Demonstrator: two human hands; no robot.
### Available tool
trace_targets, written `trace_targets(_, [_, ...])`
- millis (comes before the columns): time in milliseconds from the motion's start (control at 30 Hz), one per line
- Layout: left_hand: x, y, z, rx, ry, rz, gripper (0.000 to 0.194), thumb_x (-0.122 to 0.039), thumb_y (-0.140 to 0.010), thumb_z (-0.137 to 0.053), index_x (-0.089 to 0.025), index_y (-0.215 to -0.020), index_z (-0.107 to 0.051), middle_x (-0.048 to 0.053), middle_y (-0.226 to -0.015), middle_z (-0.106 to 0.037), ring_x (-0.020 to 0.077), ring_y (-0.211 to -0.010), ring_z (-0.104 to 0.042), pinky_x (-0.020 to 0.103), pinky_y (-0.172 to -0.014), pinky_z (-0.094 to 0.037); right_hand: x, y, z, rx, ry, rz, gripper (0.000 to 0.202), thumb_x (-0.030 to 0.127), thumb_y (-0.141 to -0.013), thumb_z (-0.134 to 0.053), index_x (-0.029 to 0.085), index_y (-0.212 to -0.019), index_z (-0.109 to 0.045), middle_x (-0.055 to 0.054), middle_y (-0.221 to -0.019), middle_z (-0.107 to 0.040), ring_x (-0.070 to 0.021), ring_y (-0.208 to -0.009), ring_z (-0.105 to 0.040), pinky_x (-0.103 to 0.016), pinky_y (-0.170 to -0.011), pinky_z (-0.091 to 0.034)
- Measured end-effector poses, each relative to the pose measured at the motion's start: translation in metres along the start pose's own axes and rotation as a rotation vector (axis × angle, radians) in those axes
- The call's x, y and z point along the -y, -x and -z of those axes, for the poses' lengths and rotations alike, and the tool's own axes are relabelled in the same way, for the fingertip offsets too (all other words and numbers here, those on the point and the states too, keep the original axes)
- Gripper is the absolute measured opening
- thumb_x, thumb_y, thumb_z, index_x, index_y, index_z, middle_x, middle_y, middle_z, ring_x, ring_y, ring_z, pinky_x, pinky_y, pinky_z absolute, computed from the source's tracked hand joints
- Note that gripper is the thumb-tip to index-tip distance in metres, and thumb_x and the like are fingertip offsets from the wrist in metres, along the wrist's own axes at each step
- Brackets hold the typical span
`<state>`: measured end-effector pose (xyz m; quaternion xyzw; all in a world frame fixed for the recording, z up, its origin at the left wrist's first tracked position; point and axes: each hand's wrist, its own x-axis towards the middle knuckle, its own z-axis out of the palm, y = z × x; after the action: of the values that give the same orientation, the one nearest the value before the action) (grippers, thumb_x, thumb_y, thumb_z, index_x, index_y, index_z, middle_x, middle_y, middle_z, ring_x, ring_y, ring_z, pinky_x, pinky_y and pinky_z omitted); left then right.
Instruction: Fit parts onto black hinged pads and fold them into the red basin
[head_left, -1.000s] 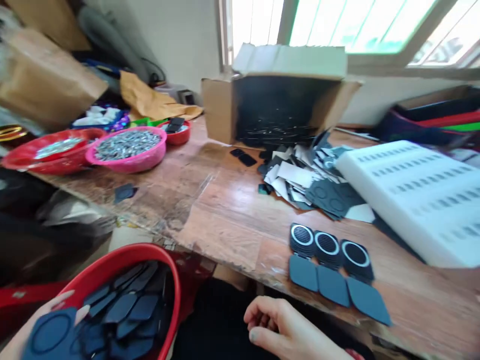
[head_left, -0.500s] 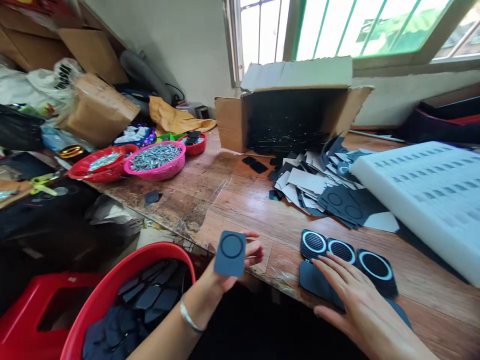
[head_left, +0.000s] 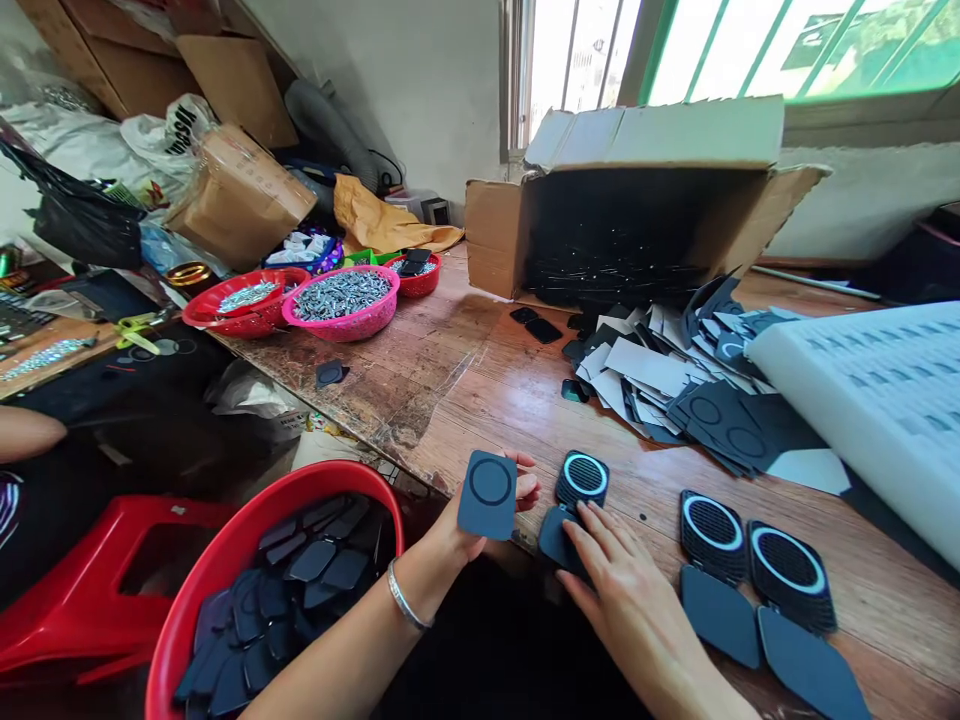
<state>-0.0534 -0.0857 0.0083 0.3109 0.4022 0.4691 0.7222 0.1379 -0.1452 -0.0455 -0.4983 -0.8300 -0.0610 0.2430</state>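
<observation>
My left hand [head_left: 469, 525] is closed on a dark grey card [head_left: 487, 495] with a thin ring outline, held face up above the table edge. My right hand [head_left: 622, 575] lies over the lower flap of a hinged black piece with a white ring [head_left: 583, 477]. Its fingertips and thumb are on that flap, at the table's front edge, and they partly cover it. Farther right, two like pieces lie unfolded: one ringed half [head_left: 712, 535] and another ringed half [head_left: 791, 570], each with a plain dark flap toward me.
A red tub [head_left: 161, 610] of dark pieces stands below left, near a red stool [head_left: 75, 590]. Grey cards [head_left: 709, 410] are heaped before an open carton [head_left: 495, 240]. White foam [head_left: 862, 360] lies right. A pink basket [head_left: 345, 325] holds small metal parts. Another person's arm [head_left: 30, 435] shows at left.
My right hand has moved left, and one ringed piece now lies apart from the other two. My left hand still holds the card. The view has turned left.
</observation>
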Motion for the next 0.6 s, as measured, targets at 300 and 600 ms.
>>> trace_targets(300, [0.009, -0.011, 0.017, 0.155, -0.57, -0.161, 0.019, -0.027, -0.078, -0.062, -0.019, -0.095, -0.066, 0.001, -0.087, -0.066, 0.0192, -0.087, -0.06, 0.03, -0.081, -0.045, 0.021, -0.073, 0.029, -0.109, -0.562, -0.113, 0.019, 0.033, -0.093, -0.062, 0.023, -0.108, -0.066, -0.009, -0.113, -0.066, -0.0253, -0.109, -0.061, -0.043, -0.09, -0.055])
trace_targets(600, [0.015, -0.019, 0.024, -0.052, -0.358, -0.097, 0.029, -0.033, -0.061, -0.079, -0.018, -0.073, -0.056, -0.006, -0.063, -0.054, 0.0097, -0.057, -0.048, 0.023, -0.056, -0.039, 0.052, -0.054, 0.04, -0.324, -0.453, 0.108, 0.015, 0.005, -0.088, -0.06, 0.019, -0.087, -0.067, -0.009, -0.1, -0.07, -0.0242, -0.111, -0.06, -0.04, -0.091, -0.055])
